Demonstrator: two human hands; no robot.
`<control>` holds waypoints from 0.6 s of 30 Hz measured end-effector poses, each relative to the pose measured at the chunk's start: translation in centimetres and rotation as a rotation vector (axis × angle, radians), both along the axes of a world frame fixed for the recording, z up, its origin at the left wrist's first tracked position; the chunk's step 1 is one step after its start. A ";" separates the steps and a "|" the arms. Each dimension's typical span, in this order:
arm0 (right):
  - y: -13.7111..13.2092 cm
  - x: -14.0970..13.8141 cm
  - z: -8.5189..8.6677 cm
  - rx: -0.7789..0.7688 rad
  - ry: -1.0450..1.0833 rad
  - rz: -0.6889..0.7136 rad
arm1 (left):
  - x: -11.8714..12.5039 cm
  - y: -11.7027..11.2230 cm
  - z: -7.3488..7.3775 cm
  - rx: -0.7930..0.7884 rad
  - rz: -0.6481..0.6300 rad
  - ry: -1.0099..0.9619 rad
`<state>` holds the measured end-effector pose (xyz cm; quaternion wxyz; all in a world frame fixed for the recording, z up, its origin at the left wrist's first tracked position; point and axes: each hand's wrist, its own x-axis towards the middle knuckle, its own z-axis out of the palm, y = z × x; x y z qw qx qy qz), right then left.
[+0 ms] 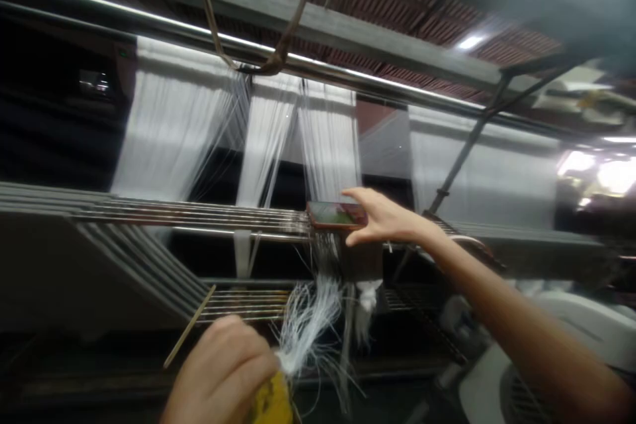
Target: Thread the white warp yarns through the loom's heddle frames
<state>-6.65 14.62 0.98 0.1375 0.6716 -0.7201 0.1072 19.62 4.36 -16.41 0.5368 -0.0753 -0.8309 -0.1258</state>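
Note:
My left hand (223, 371) is curled into a fist at the bottom centre. A bundle of white threads (311, 324) narrows to a point at its fingers. Below the fist shows a yellow thing with dark marks (272, 401), partly covered by the hand; I cannot make out its kind. My right hand (382, 217) reaches in from the right with thumb and fingers spread. It is at the right end of a phone (335, 214) with a reddish-brown edge, lying across the loom's thin metal bars (209, 213). The fingers are not closed round the phone.
White warp sheets (169, 126) hang from a shiny roller (397, 89) in separate sections, with gaps between. A thin stick (189, 328) leans at the lower left. Dark cables (258, 69) droop from above. A slanted metal rod (462, 146) and a white machine housing (561, 344) are on the right.

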 end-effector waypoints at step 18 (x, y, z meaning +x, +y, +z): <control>2.0 13.5 -15.9 -0.023 -0.639 0.252 | 4.6 1.7 -6.6 0.324 0.405 0.039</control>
